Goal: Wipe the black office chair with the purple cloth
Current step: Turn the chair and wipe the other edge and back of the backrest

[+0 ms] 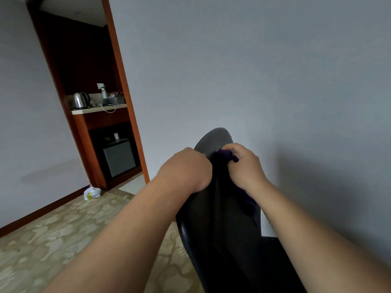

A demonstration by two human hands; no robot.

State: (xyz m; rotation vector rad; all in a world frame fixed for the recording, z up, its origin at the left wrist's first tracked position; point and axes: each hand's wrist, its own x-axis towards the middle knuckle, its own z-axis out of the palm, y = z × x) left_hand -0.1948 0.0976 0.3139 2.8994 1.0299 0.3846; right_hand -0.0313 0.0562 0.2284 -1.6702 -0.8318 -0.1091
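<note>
The black office chair [220, 225] fills the lower middle of the head view, its backrest top reaching up toward the grey wall. My left hand [188, 168] grips the left edge of the backrest near its top, fingers curled over it. My right hand [243, 163] holds the purple cloth [227, 154] bunched against the right side of the backrest. More of the cloth hangs below my right wrist along the chair edge. Both forearms stretch in from the bottom of the frame.
A grey wall [275, 81] stands right behind the chair. At the left, a wooden alcove [110, 123] holds a counter with a kettle [79, 100], a spray bottle and a small fridge. A white plastic bag [92, 193] lies on the patterned carpet [63, 240] by the skirting.
</note>
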